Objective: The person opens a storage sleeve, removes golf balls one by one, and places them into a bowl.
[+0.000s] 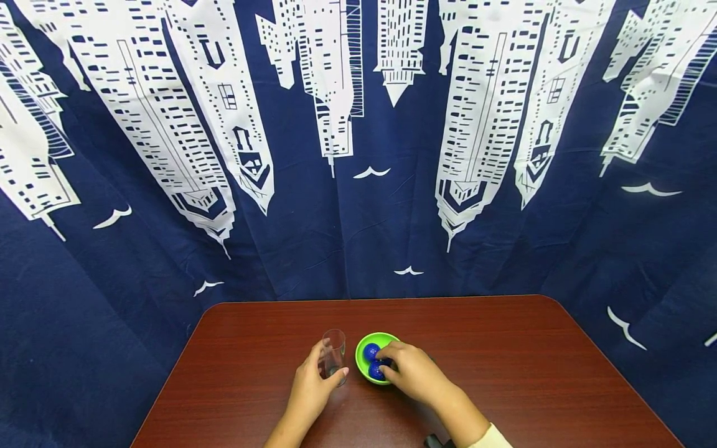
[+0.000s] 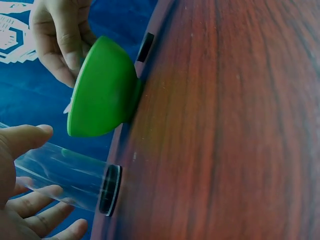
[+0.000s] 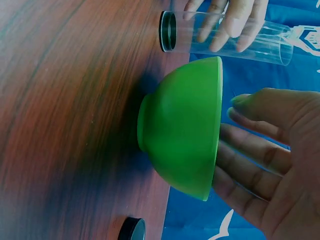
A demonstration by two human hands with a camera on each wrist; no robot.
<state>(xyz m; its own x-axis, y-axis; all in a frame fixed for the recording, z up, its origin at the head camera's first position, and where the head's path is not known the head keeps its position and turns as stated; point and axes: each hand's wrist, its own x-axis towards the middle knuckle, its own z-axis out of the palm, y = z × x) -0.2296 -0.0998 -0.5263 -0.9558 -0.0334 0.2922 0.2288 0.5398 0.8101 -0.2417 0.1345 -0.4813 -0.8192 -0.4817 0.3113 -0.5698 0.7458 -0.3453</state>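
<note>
My left hand holds a clear cylindrical container, thumb on one side and fingers on the other. It stands upright on a black base. To its right is a small green bowl with blue balls inside. My right hand reaches over the bowl's right side, thumb and index finger apart above the balls. In the right wrist view its other fingers extend past the rim, their tips partly hidden by the bowl. No ball is visibly lifted.
A small black cap-like piece lies on the table beyond the bowl, mostly behind my right hand in the head view. The brown wood-grain table meets a navy cloth printed with white buildings at its far edge.
</note>
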